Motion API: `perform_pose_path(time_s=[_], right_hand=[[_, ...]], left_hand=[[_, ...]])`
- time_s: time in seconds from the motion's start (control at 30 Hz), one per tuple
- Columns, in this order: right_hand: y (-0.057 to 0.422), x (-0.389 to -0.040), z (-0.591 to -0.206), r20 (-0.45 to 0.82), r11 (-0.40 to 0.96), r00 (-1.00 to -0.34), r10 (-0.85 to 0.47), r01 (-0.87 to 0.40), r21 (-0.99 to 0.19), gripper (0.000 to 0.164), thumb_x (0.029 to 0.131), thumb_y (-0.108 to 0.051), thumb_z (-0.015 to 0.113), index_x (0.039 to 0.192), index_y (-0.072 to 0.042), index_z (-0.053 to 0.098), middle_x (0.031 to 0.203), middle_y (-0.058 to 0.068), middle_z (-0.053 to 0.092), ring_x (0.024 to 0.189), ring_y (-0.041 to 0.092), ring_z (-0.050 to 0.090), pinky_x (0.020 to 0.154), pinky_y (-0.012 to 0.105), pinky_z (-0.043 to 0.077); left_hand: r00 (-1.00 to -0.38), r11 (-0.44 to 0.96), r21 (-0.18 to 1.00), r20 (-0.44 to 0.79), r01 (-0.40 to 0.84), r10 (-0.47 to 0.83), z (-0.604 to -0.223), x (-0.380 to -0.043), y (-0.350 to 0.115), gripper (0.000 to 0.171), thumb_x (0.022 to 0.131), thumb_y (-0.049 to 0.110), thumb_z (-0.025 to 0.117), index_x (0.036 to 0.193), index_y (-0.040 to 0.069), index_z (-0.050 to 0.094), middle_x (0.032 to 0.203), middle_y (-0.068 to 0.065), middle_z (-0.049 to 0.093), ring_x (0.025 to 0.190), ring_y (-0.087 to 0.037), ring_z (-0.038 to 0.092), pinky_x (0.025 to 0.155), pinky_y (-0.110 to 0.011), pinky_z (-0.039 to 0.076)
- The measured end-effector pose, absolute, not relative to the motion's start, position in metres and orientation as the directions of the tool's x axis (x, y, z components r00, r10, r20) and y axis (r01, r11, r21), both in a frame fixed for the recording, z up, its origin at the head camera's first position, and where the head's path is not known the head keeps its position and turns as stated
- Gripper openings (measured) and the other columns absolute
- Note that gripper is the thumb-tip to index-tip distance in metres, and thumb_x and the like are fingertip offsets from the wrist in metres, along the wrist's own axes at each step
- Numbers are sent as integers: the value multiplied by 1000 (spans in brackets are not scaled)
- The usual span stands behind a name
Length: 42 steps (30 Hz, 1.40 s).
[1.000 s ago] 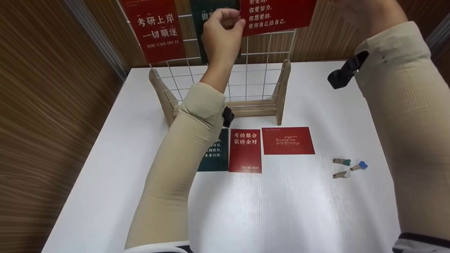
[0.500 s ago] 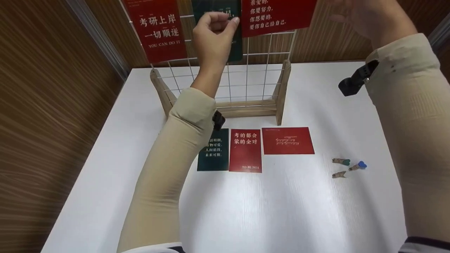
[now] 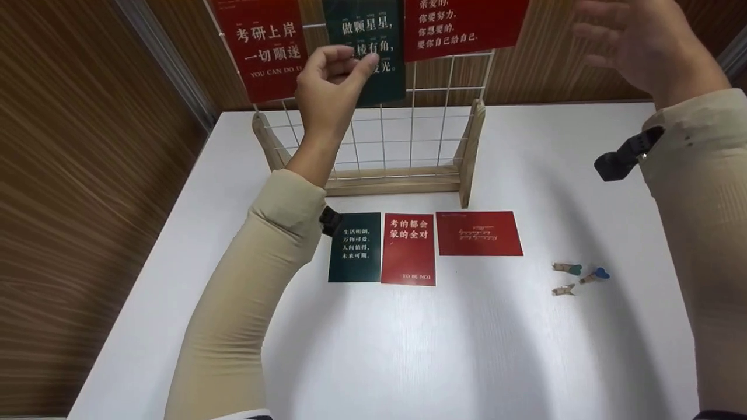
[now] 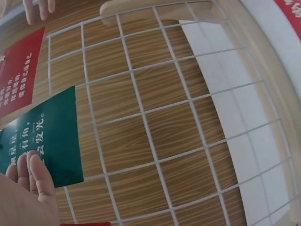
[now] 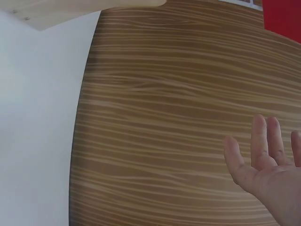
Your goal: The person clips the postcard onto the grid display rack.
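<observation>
My left hand is in front of the green card on the wire grid, its fingers loosely bent with nothing between them. In the left wrist view the same green card shows beside the fingers. To the right, my right hand is raised with spread fingers, apart from the red card that hangs at the grid's upper right. The right wrist view shows this hand holding nothing. Another red card hangs at the grid's left. The cards' tops are cut off in the head view.
A wooden stand carries the white wire grid on the white table. Before it lie a green card, a red card and a sideways red card. Three small clothespins lie at the right.
My left hand has moved down and left, away from the right red card, uncovering the green card's text. My right hand has drawn off to the right and its fingers have spread.
</observation>
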State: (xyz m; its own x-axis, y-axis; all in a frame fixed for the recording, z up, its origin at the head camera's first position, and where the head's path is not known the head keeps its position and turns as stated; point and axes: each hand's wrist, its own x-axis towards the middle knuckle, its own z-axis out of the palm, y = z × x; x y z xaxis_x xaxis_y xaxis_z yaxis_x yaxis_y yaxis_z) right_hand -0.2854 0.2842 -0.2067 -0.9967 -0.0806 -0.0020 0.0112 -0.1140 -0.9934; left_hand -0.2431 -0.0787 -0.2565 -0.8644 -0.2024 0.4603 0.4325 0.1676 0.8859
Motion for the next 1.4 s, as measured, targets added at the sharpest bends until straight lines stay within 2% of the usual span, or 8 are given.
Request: perform_pose_path(time_s=[0.17,0.43,0.57,0.67,0.8,0.87,1.1,1.4], right_hand=[[302,-274,-227,-14,-62,-993,-118,22,-998,57,96,-51,47,147,-40,24,153,2,21,140,19,21,113,42,1],[324,-264,-252,-68,-115,-975,-212,94,-989,57,98,-43,45,149,-31,23,155,9,15,142,23,16,112,44,-3],[333,-259,-265,-81,-99,-964,-252,109,-989,57,99,-40,45,150,-29,21,154,12,16,139,26,20,110,39,20],[340,-255,-276,-82,-76,-962,-262,105,-992,57,100,-38,45,150,-27,21,150,12,24,137,27,25,94,35,36],[349,-248,-290,-77,-62,-957,-278,97,-993,54,102,-35,43,150,-25,21,143,8,34,134,28,29,83,30,43],[352,-245,-297,-75,-55,-955,-286,95,-994,53,102,-34,41,150,-24,21,140,7,37,133,30,30,84,31,42],[353,-230,-319,-119,202,-955,-273,64,-977,56,102,-39,36,152,-26,13,149,16,23,136,31,26,110,53,15],[359,-210,-348,-165,397,-952,-259,51,-917,58,102,-44,31,153,-28,8,150,20,21,135,32,30,105,64,16]], left_hand=[[-893,145,897,435,417,-117,-273,-236,-85,36,83,17,76,111,-1,61,101,-10,65,95,-17,61,85,-23,48],[-924,203,907,381,370,-17,-309,-221,-94,39,84,19,75,115,0,60,105,-9,64,96,-17,61,87,-26,47],[-940,215,919,340,331,-5,-323,-214,-102,40,84,21,75,116,1,61,106,-9,64,97,-17,61,88,-27,47],[-953,229,928,303,295,4,-333,-209,-110,42,84,22,74,118,1,60,107,-9,64,98,-18,60,88,-26,46],[-969,264,934,245,239,10,-346,-204,-120,45,85,24,74,120,2,59,111,-9,63,100,-18,60,88,-26,47],[-978,281,938,207,203,18,-351,-202,-125,47,84,25,75,122,3,58,112,-9,62,101,-18,59,88,-26,47],[-998,365,929,42,59,52,-373,-197,-139,56,83,26,76,129,4,53,121,-11,57,110,-22,55,92,-30,46],[-991,507,857,-126,-91,34,-404,-192,-152,68,81,35,76,138,11,47,132,-10,51,120,-26,48,96,-36,43]])
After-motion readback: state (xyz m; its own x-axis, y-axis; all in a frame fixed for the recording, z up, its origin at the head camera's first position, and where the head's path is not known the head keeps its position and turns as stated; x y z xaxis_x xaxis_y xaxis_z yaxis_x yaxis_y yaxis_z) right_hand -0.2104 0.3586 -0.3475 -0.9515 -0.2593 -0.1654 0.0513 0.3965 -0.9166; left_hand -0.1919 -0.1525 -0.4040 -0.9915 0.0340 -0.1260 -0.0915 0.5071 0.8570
